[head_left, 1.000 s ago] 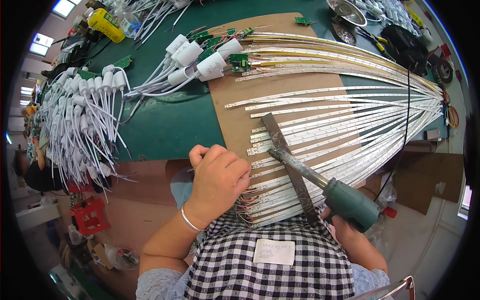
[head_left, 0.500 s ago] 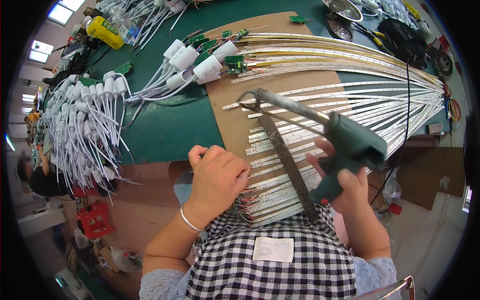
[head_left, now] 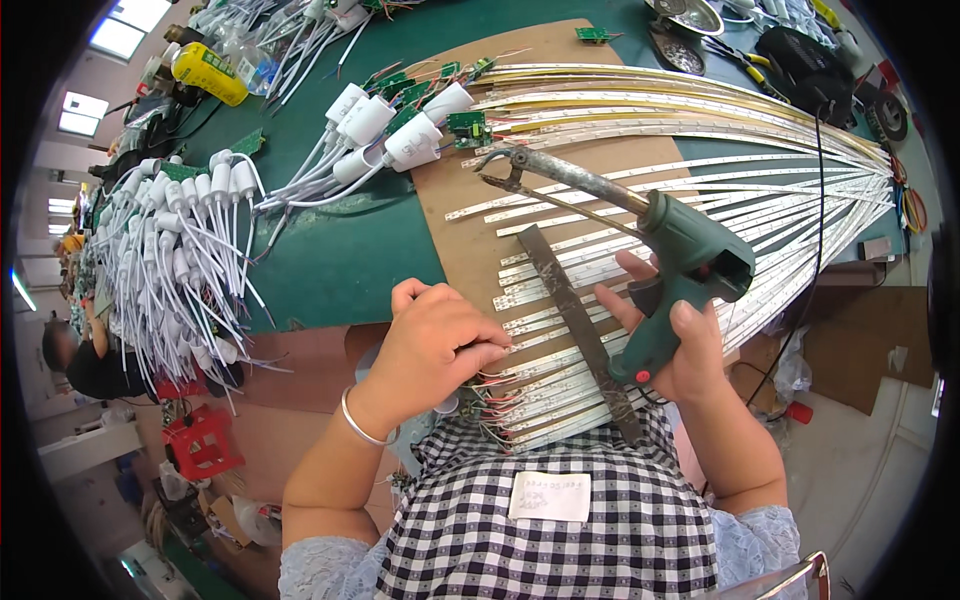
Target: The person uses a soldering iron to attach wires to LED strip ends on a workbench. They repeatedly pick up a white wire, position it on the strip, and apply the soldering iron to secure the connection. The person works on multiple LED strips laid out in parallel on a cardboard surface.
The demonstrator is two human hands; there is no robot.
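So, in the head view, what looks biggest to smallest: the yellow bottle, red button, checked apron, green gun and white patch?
1. Checked apron
2. Green gun
3. Yellow bottle and white patch: about alike, so I can't rank them
4. Red button

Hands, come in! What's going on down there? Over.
Right hand holding green soldering gun. Left hand at ends of white strips. Dark flat bar lying across the strips.

a black-and-white checked apron (head_left: 450, 540) spreads at six o'clock, bearing a white patch (head_left: 550, 497) with faint marks; pale blue lacy sleeves (head_left: 325, 572) show toward seven and between four and five o'clock; a silver bangle (head_left: 362, 433) rings the left wrist (head_left: 374, 404).
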